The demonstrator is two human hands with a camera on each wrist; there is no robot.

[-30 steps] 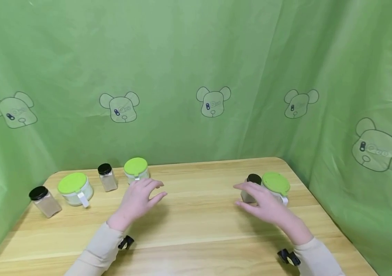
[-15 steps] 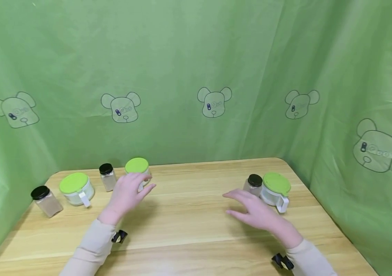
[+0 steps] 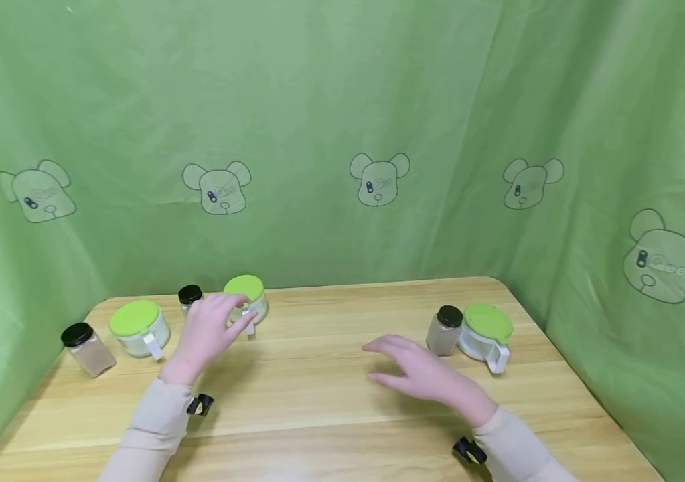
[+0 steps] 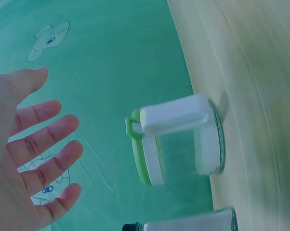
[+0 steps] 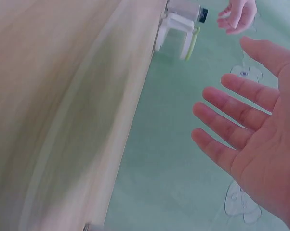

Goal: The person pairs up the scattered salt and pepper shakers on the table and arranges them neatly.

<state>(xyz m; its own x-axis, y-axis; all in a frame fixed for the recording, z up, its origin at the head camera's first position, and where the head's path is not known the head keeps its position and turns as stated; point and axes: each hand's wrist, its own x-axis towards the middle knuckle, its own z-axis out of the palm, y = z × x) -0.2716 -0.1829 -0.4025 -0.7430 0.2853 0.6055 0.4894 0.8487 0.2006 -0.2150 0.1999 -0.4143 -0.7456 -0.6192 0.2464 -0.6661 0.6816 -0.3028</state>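
Note:
My left hand (image 3: 209,328) hovers above the table with relaxed, spread fingers and holds nothing. It partly hides a small black-capped jar (image 3: 190,294) and a green-lidded seasoning pot (image 3: 246,288). In the left wrist view that pot (image 4: 178,139) shows clear walls and a white handle, apart from the fingers. My right hand (image 3: 417,371), also with loose fingers and nothing in it, hangs over the table's middle right. Beyond it, a black-capped jar (image 3: 443,335) stands beside another green-lidded pot (image 3: 482,341).
At the far left of the wooden table (image 3: 318,402) stand another black-capped jar (image 3: 90,351) and a green-lidded pot (image 3: 140,335). A green curtain (image 3: 294,100) with bear-head prints surrounds the table's back and sides.
Both hands have moved left in the head view. The right hand has come away from the right jar and pot, uncovering them; the left now covers part of the small jar.

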